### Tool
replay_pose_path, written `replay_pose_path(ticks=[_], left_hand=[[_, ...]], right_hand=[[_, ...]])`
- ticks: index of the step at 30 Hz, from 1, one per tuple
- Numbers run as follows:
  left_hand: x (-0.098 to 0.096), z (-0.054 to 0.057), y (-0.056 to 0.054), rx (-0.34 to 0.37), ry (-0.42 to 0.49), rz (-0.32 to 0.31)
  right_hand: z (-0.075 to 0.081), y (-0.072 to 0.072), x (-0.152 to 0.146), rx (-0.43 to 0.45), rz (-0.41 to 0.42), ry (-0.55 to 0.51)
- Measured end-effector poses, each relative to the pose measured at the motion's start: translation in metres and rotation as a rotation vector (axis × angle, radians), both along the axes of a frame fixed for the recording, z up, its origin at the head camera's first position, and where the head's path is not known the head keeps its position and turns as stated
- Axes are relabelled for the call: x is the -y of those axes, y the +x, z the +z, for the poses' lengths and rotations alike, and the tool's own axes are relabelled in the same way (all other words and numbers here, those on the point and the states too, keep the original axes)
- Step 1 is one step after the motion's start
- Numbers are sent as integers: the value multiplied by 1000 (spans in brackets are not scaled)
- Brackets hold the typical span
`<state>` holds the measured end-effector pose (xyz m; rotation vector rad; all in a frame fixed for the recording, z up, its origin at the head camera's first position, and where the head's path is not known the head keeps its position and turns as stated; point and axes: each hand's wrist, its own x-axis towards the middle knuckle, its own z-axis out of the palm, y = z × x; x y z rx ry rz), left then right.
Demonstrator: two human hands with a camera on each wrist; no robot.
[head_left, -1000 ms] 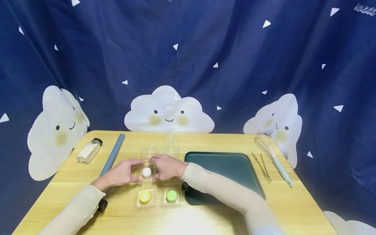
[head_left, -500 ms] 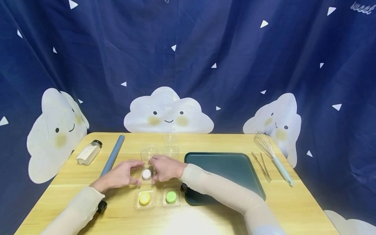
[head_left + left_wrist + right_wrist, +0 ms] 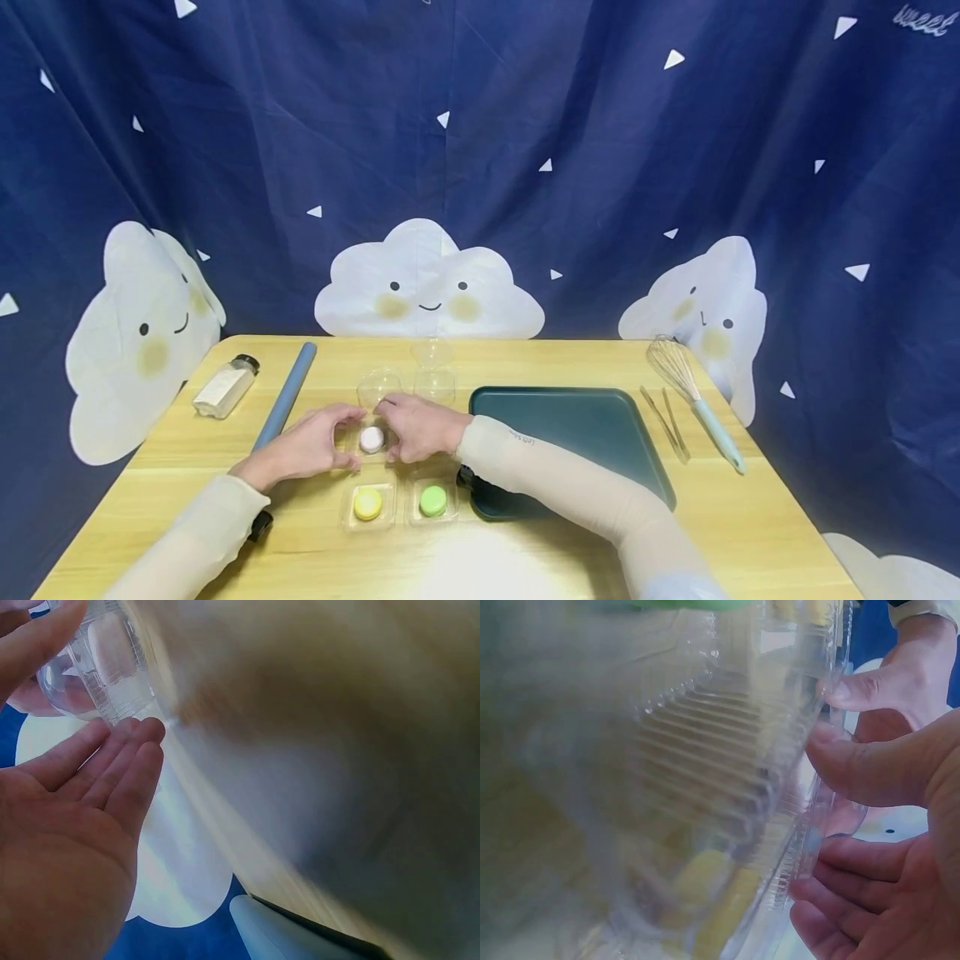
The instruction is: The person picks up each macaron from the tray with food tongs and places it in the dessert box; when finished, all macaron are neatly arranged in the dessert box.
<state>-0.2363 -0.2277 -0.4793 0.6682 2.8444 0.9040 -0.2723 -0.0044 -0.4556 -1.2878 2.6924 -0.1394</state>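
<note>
Three small clear plastic boxes hold macarons. A pale pink-white macaron (image 3: 371, 440) sits in the back box (image 3: 124, 697), between my two hands. My left hand (image 3: 307, 443) grips that box's left side, thumb at the near corner and fingers at the far one. Opposite it, my right hand (image 3: 423, 429) holds the right side between thumb and fingers. Nearer the front, a yellow macaron (image 3: 367, 503) and a green macaron (image 3: 432, 501) rest in their own boxes. My fingers partly hide the back box's edges.
Clear plastic domes (image 3: 378, 386) stand behind the hands. A dark green tray (image 3: 570, 433) lies under the right forearm. To the right are tongs (image 3: 667, 423) and a whisk (image 3: 697, 400); to the left, a grey-blue rolling pin (image 3: 287, 396) and a jar (image 3: 227, 387).
Both hands stay at the back box with almost no movement. The whole head view shifts slightly; the other objects keep their places.
</note>
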Motion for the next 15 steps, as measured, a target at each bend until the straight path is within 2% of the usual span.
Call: replay_pose_path(ticks=[6, 15], left_hand=[[-2, 0, -1, -3, 0, -1], [-1, 1, -1, 26, 4, 3]], right_hand=[[0, -2, -2, -5, 10, 17], [-1, -5, -2, 41, 4, -16]])
